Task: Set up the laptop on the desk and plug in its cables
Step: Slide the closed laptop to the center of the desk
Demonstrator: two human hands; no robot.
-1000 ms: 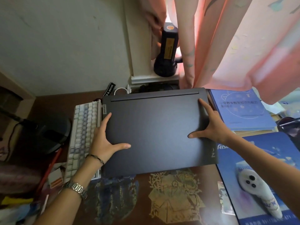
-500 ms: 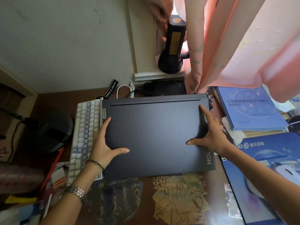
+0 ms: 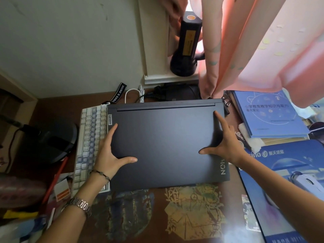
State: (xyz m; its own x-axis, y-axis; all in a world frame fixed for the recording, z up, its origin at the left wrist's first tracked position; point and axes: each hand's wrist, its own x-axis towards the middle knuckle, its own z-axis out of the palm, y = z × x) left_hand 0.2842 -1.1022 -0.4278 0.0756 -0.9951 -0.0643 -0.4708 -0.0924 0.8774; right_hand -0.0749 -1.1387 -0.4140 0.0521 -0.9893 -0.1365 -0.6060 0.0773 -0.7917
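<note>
A closed dark grey laptop (image 3: 164,141) lies flat on the brown desk (image 3: 157,216), hinge side toward the wall. My left hand (image 3: 110,155) holds its left edge, thumb on the lid and fingers along the side. My right hand (image 3: 226,144) holds the right edge the same way. Behind the laptop, a white cable (image 3: 133,92) loops next to a black power brick with dark cables (image 3: 175,92). Nothing I can see is plugged into the laptop.
A white keyboard (image 3: 91,137) lies tight against the laptop's left side, and a black lamp base (image 3: 49,141) stands further left. Blue books (image 3: 268,114) and a blue box (image 3: 289,172) fill the right. A black torch (image 3: 187,46) stands on the sill beside pink curtains (image 3: 254,50).
The laptop has come slightly toward me, showing more of the cables behind it. Both hands keep the same hold on its sides.
</note>
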